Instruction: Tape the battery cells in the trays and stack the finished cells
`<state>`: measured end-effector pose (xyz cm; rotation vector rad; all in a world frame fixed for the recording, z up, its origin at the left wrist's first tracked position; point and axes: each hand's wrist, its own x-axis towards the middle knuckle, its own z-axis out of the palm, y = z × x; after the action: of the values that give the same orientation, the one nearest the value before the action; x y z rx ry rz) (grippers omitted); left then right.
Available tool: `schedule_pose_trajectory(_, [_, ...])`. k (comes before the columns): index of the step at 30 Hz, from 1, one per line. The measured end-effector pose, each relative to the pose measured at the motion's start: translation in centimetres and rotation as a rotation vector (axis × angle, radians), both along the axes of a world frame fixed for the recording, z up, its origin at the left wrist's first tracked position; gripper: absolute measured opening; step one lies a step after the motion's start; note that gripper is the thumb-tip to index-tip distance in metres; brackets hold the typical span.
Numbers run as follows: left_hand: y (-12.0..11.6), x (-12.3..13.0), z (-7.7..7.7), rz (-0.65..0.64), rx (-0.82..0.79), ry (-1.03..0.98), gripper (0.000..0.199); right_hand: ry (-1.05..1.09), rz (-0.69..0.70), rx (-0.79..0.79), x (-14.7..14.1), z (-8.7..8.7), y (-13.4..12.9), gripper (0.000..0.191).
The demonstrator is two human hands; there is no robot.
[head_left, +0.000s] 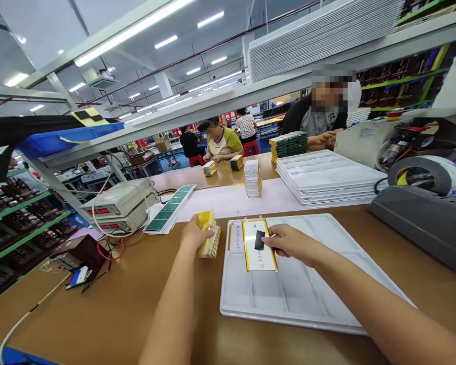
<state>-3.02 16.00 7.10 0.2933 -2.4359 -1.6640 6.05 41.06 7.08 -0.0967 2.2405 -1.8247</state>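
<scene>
My right hand [285, 241] pinches a flat white pouch battery cell [254, 258] with yellow edges and a strip of black tape on its face. It hangs over a white compartment tray [300, 304]. In the tray's far left compartment lies another pouch cell [234, 237], partly covered by the held one. To the left of the tray, my left hand [196, 235] is closed around a stack of yellow-edged pouch cells [213, 244] at the bench. Its fingertips are partly hidden behind the yellow top of the stack.
Stacked white trays [327, 175] and a grey tape dispenser [421, 218] stand at the right. A tall cell stack [253, 180] is beyond my tray. Left are a green-panelled strip [171, 208] and power supplies [117, 208] with cables. A co-worker [319, 116] sits across the bench.
</scene>
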Motion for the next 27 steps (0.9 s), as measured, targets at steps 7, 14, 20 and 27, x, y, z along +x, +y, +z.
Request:
schedule_pose_trajectory(7, [1.5,-1.6,0.5,-0.045,-0.686,-0.242,0.065,0.114,-0.038,-0.023,-0.1,1.4,1.3,0.012])
schedule_pose_trajectory(14, [1.5,-3.8,-0.3,-0.110,-0.820,-0.432,0.114,0.156,-0.076,0.010,-0.4,1.7,1.9,0.012])
schedule_pose_trajectory(20, [1.5,-5.0,-0.4,-0.081,-0.829,-0.434,0.118,0.202,-0.118,0.069,0.0,2.0,2.2,0.015])
schedule_pose_trajectory(27, [2.1,-4.5,0.1,-0.056,-0.813,-0.470,0.121,0.175,-0.122,0.065,0.4,2.6,2.4,0.017])
